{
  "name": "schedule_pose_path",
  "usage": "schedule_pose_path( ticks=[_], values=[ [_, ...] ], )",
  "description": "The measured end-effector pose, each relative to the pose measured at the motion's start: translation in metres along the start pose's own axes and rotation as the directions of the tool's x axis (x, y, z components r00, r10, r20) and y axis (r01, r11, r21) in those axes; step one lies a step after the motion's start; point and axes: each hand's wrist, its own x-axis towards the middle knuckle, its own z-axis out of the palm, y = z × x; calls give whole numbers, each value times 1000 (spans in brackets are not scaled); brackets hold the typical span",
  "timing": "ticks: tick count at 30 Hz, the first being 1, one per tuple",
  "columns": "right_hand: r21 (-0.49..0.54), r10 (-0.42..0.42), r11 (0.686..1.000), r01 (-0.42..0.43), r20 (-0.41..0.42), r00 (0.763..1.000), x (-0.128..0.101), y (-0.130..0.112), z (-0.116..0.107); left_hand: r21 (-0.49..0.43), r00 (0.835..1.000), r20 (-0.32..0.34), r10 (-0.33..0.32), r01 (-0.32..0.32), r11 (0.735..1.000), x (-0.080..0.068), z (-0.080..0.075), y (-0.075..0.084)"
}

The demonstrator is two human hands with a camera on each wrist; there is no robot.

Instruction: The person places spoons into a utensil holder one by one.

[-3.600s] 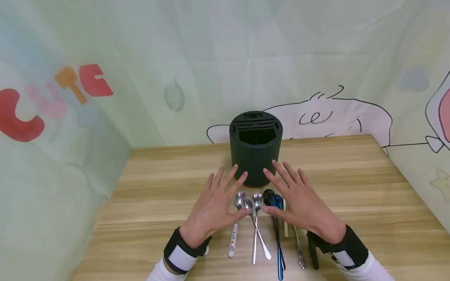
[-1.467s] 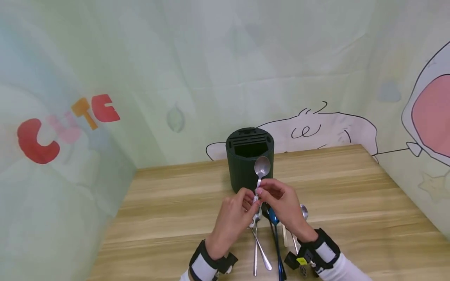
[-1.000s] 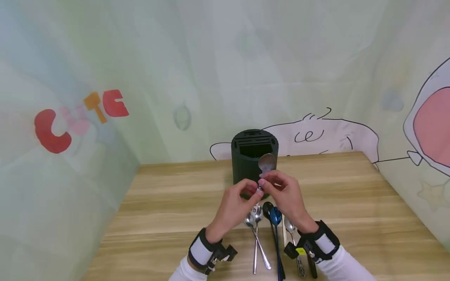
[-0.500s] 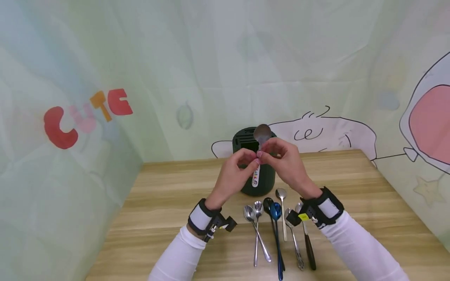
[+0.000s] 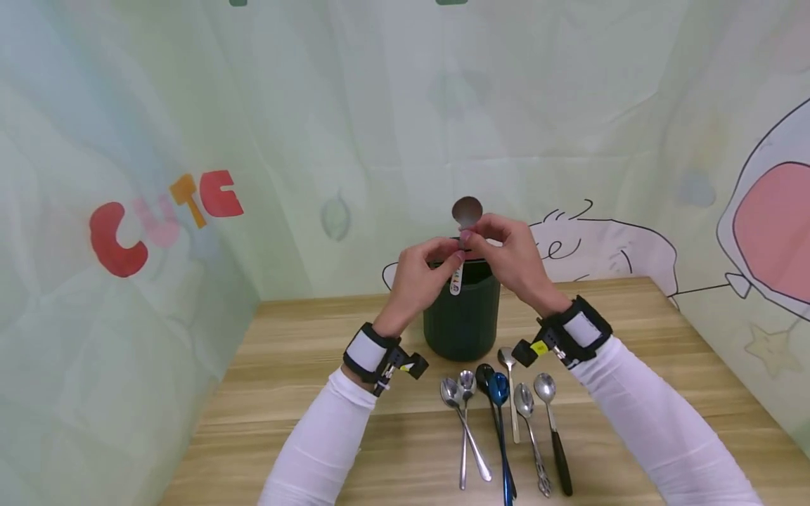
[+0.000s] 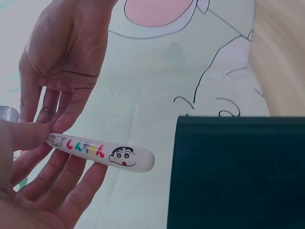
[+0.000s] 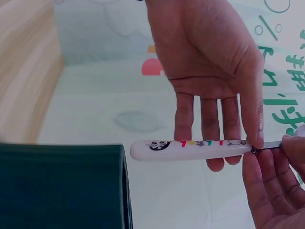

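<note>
Both hands, left hand point(image 5: 420, 270) and right hand point(image 5: 506, 253), pinch 1 cartoon-handled spoon point(image 5: 460, 261) handle-down just above the dark green holder point(image 5: 462, 320), not yet inserted, while 7 spoons point(image 5: 500, 422) lie on the table point(image 5: 633, 365) in front of it.

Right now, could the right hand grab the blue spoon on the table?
Probably not right away: the right hand is up over the holder, pinching the cartoon spoon. Nothing covers the blue spoon.

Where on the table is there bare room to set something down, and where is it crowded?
Bare wood on the table lies right of the dark holder and left of it to the wall. The near middle is crowded: the row of spoons lies between the forearms, just before the holder.
</note>
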Motion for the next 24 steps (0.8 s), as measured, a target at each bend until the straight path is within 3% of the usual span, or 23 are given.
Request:
schedule_pose_path(
  ticks=[12, 24],
  values=[
    [-24, 17, 1000, -17, -19, 1000, 24, 8, 1, -29, 997, -68, 33, -35, 999, 26, -4, -2],
    [-97, 56, 994, -54, 15, 998, 30, 28, 8, 40, 998, -66, 1, 1, 999, 32, 3, -28]
  ],
)
